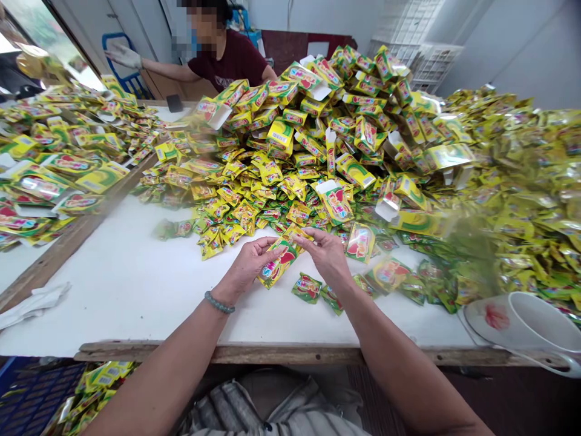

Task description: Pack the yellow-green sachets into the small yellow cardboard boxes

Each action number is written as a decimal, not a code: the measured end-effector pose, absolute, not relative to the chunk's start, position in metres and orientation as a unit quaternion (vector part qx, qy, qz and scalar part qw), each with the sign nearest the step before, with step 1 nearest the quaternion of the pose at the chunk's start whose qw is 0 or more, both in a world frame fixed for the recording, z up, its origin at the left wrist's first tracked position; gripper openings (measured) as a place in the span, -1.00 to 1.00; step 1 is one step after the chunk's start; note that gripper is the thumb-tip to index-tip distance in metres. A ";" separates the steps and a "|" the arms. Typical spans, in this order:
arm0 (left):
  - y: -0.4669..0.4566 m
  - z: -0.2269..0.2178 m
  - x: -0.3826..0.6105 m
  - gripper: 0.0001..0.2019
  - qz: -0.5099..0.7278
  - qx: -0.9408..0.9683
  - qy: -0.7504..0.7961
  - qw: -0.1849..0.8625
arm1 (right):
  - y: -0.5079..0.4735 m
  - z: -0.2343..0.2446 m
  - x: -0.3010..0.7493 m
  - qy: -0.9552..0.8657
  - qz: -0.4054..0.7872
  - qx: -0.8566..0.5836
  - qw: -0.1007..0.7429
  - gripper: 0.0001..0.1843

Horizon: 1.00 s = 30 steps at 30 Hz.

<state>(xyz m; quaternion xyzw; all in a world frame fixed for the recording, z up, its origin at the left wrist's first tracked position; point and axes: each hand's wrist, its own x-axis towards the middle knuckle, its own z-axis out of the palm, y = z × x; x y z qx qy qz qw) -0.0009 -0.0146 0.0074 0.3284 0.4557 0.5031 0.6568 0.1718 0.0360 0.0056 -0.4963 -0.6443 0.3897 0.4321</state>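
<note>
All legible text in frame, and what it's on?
"S": box in the left hand; its other letters are partly covered or too blurred.
Piled boxes and sachets: logos too small or blurred to read.
Barcode on a piled box: digits too small.
Co-worker's shirt: print unreadable.

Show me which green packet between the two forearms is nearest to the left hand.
The packet just below the box in the left hand; the other packet lies farther right, by the right wrist.

Glossy card is seen on the box (275, 267), shiny plastic on sachets (307, 287), rough wood along the counter edge (290, 354).
</note>
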 end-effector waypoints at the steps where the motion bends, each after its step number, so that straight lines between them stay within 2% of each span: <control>1: -0.014 0.008 0.000 -0.50 0.508 0.330 0.451 0.655 | 0.036 0.007 0.172 -0.640 0.370 -0.506 0.444 -0.60; 4: -0.015 0.009 0.001 -0.51 0.520 0.319 0.452 0.651 | 0.035 0.008 0.171 -0.632 0.354 -0.521 0.452 -0.61; 10: -0.017 0.010 -0.001 -0.51 0.528 0.302 0.469 0.640 | 0.029 0.002 0.167 -0.652 0.428 -0.482 0.400 -0.69; 18: -0.015 0.007 -0.002 -0.50 0.525 0.338 0.467 0.626 | 0.030 0.009 0.170 -0.689 0.272 -0.483 0.466 -0.82; 26: -0.014 0.009 -0.005 -0.52 0.517 0.363 0.462 0.623 | 0.032 0.006 0.168 -0.720 0.224 -0.473 0.455 -0.94; 30: -0.014 0.007 -0.006 -0.52 0.516 0.369 0.460 0.621 | 0.032 0.010 0.169 -0.720 0.234 -0.466 0.457 -0.88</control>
